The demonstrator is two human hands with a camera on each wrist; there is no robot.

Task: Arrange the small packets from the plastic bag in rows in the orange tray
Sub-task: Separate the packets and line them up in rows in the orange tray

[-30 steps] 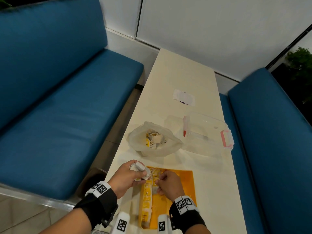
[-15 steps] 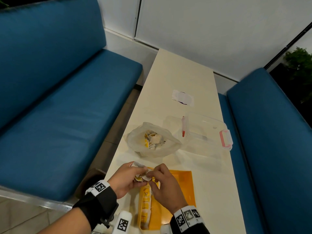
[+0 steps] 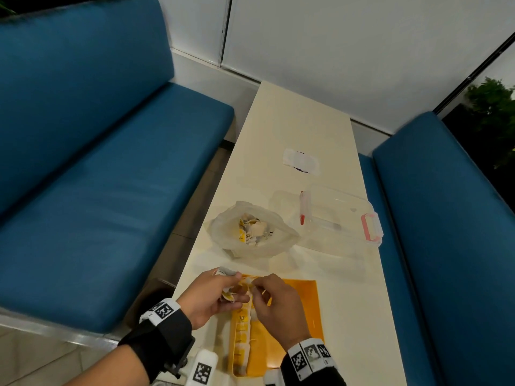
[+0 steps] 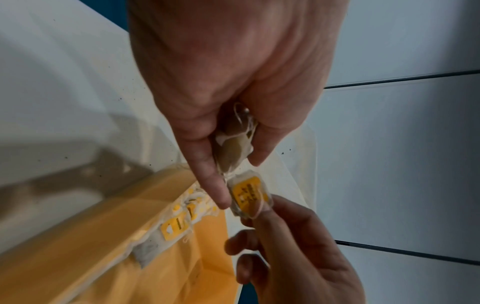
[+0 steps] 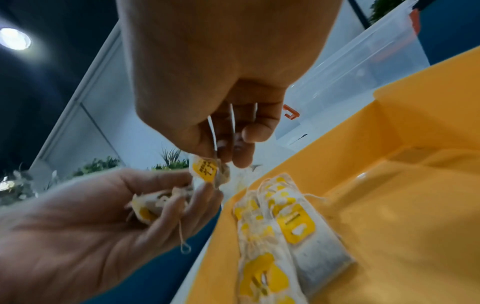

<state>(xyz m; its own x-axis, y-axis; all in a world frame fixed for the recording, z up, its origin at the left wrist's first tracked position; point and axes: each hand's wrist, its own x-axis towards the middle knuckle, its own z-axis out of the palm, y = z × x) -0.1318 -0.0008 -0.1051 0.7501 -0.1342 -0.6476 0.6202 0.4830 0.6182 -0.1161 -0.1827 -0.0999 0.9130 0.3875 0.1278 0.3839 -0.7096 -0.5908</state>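
Fingertips (image 4: 262, 207) of the right hand (image 3: 278, 305) pinch one small packet (image 4: 249, 195) by its yellow tag. The left hand (image 3: 207, 295) curls round a little bunch of packets (image 5: 158, 203), and its thumb and first finger squeeze them together. Both hands meet just above the far left corner of the orange tray (image 3: 303, 299).

One row of packets (image 3: 242, 334) already lies along the left wall of the tray, and a second row has just begun beside it. Most of the tray floor is bare. More packets wait in the plastic bag (image 3: 250, 232), which sits open on the table (image 3: 301, 129) beyond the tray.

These packets look like little tea bags. They seem very light and soft, so they should bend and squash easily. Thin strings (image 5: 183, 232) hang from them, and I think the strings can tangle and drag a second packet along. The flat tag looks like the stiffest part, so that seems the best place to hold one. Pulling slowly should help it slip free of the bunch. A soft grip is enough, as a hard squeeze might tear the thin paper.
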